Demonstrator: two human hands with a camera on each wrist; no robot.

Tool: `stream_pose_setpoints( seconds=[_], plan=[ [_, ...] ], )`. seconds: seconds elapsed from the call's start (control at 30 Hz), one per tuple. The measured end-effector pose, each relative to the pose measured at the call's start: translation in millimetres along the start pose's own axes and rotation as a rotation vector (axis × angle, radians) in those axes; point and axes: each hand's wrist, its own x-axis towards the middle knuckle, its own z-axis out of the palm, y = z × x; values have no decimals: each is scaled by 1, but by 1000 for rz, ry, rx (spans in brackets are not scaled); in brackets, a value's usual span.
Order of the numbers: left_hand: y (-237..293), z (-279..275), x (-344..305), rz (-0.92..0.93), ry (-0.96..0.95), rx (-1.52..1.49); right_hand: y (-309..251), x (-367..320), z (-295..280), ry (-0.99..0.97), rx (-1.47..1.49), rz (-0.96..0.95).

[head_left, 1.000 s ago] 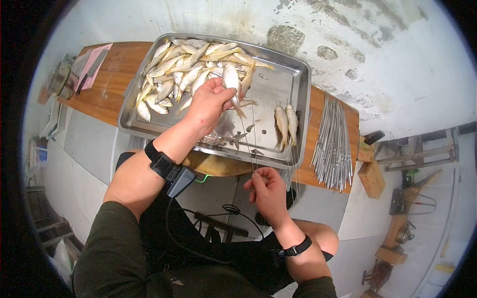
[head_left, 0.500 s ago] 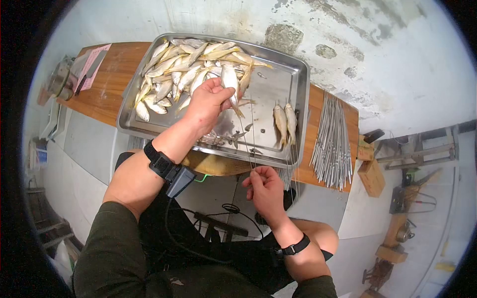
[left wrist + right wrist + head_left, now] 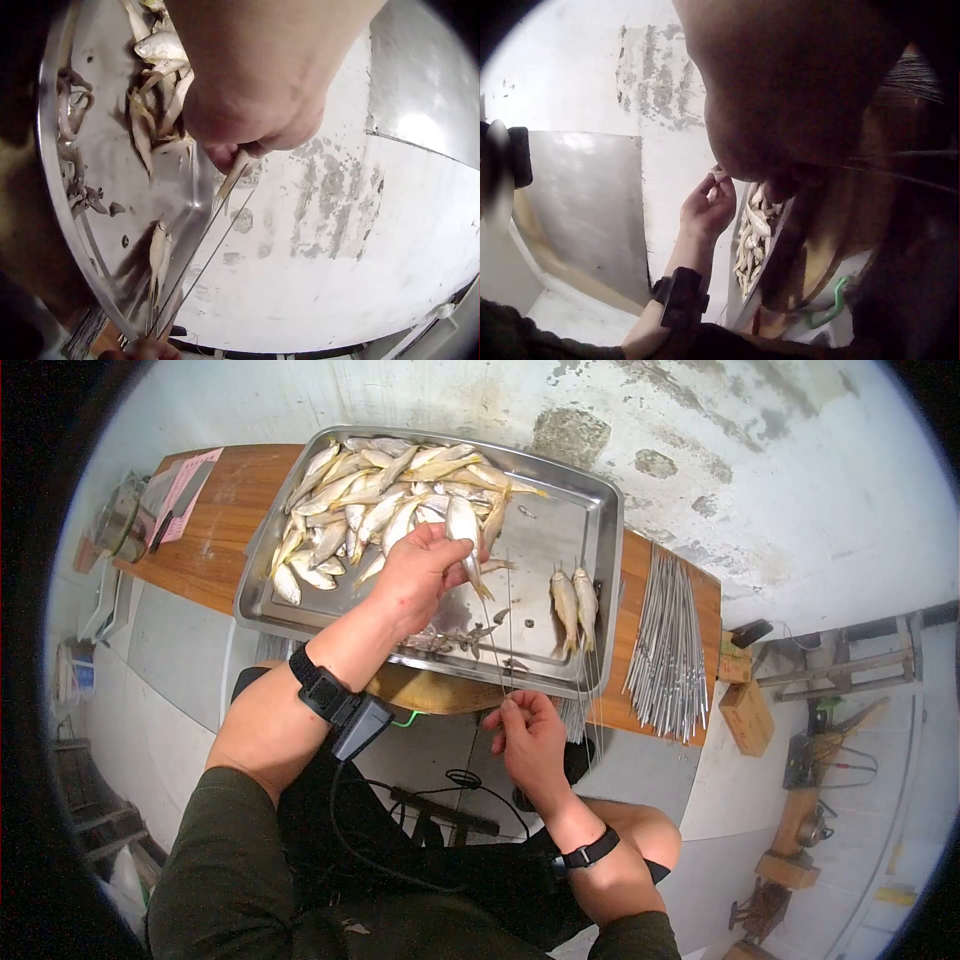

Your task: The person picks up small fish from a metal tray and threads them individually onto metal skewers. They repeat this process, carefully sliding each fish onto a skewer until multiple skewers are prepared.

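My left hand (image 3: 425,575) grips a small silvery fish (image 3: 463,530) over the metal tray (image 3: 612,575), its tail pointing down toward me. Below the tray's front edge, my right hand (image 3: 535,745) pinches the near end of a thin two-pronged metal skewer (image 3: 196,264). One prong runs up to the tail of the held fish, and the other passes beside it. Part of the fish's body is hidden behind the left fingers. Two fish (image 3: 565,610) lie side by side at the tray's right, with thin skewers reaching out past the rim.
A heap of fish (image 3: 375,495) fills the tray's left and back. Dark scraps (image 3: 470,640) lie near its front edge. To the right, a bundle of metal skewers (image 3: 665,650) rests on the wooden board (image 3: 240,490). A knife (image 3: 180,505) lies at the left, and a stained wall (image 3: 690,450) rises behind.
My right hand has shifted slightly up and left, closer to the held fish, with the skewer still pinched. The left hand keeps the fish in nearly the same place.
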Motion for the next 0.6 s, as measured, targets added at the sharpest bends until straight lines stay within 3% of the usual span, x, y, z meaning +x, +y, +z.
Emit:
stream_pose_setpoints(
  seconds=[0.6],
  plan=[
    [-5, -4, 3, 31, -16, -23, -5, 2, 7, 22, -40, 1]
  ],
)
